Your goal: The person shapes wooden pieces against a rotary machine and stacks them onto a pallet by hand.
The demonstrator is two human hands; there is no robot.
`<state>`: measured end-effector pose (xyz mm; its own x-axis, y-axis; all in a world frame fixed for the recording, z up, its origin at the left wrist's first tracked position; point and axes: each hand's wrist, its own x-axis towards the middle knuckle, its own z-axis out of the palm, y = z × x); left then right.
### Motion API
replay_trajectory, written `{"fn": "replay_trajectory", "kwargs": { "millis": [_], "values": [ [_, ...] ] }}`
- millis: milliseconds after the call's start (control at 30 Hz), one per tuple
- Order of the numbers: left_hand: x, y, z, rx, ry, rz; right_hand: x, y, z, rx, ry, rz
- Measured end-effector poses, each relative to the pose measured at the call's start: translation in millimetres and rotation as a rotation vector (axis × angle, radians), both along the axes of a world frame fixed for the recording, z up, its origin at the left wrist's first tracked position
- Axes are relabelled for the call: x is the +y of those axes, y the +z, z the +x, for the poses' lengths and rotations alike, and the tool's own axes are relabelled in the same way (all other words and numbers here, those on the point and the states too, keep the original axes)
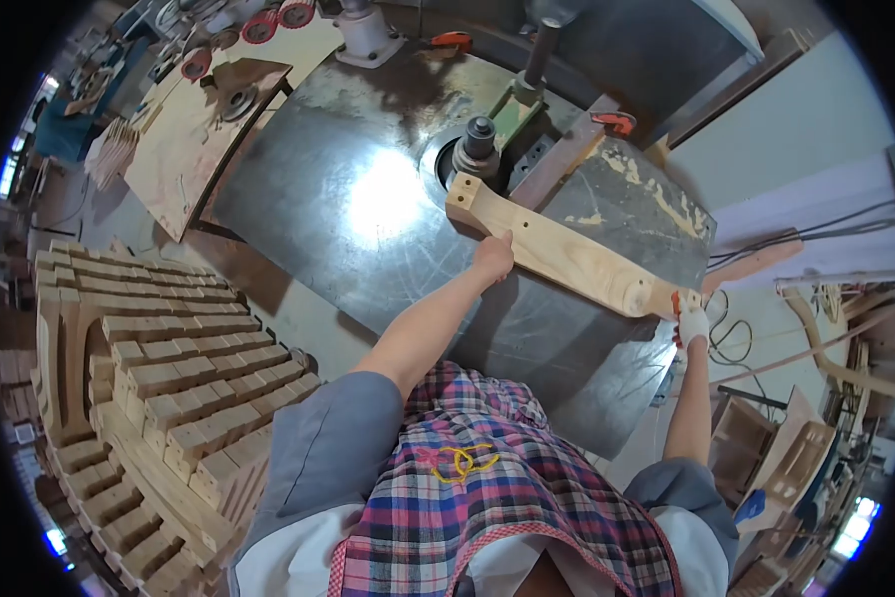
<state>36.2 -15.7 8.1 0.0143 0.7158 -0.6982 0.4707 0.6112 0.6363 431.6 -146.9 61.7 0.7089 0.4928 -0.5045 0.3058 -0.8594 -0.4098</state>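
A long pale wooden part (577, 249) with drilled holes and a thicker block end lies across the metal machine table (298, 199). My left hand (492, 259), bare, holds its near edge close to the block end, one finger lying on the wood. At the other end, my right hand (693, 326), in a white glove with red on it, is closed around the tip near the table's edge. The block end sits right by the upright spindle (479, 144); whether they touch I cannot tell.
A wooden fence strip (567, 149) and a red-orange clamp (615, 122) are behind the spindle. Stacked wooden parts (199, 378) rise at my left. A side table (184, 149) carries red rolls (259, 27). Black cables (816, 234) hang at the right.
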Motion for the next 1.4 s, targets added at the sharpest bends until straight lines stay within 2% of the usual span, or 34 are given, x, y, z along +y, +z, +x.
{"fn": "replay_trajectory", "kwargs": {
  "millis": [167, 400, 633, 700, 733, 867, 967, 1033, 1133, 1200, 1400],
  "values": [
    [1.3, 5.4, -5.5, 0.021, -0.022, 0.025, -26.5, -9.7, -8.5, 0.026, -0.083, -0.012],
    [3.4, -10.4, -2.1, -0.021, 0.039, 0.047, -23.6, 8.1, -28.1, 0.048, -0.129, -0.013],
    [33.9, -15.3, -53.5, 0.049, 0.059, 0.136, -9.0, 24.4, -72.6, 0.173, 0.135, -0.01],
    [42.4, -10.3, -68.6, -0.053, 0.296, 0.069, 1.9, 32.7, -88.5, 0.219, 0.212, -0.03],
    [46.6, -12.1, -77.6, -0.05, 0.314, 0.103, 5.5, 36.7, -97.7, 0.218, 0.21, -0.03],
    [68.1, -14.7, -112.8, 0.0, 0.313, 0.138, 19.0, 55.3, -139.3, 0.196, 0.341, -0.236],
    [90.3, -26.7, -140.7, 0.023, 0.325, 0.158, 26.9, 59.8, -169.9, 0.152, 0.413, -0.246],
    [107.3, -30.7, -160.7, 0.074, 0.384, 0.2, 35.6, 59.6, -193.9, 0.022, 0.574, -0.264],
    [131.7, -26.6, -190.8, 0.109, 0.396, 0.219, 58.1, 40.2, -218.1, -0.089, 0.671, -0.338],
    [145.2, -23.5, -210.4, 0.154, 0.387, 0.208, 69.1, 27.1, -232.8, -0.2, 0.765, -0.227],
    [180.6, -20.6, -257.0, 0.176, 0.38, 0.197, 102.0, 31.5, -281.3, -0.243, 0.823, -0.325]
  ]
}}
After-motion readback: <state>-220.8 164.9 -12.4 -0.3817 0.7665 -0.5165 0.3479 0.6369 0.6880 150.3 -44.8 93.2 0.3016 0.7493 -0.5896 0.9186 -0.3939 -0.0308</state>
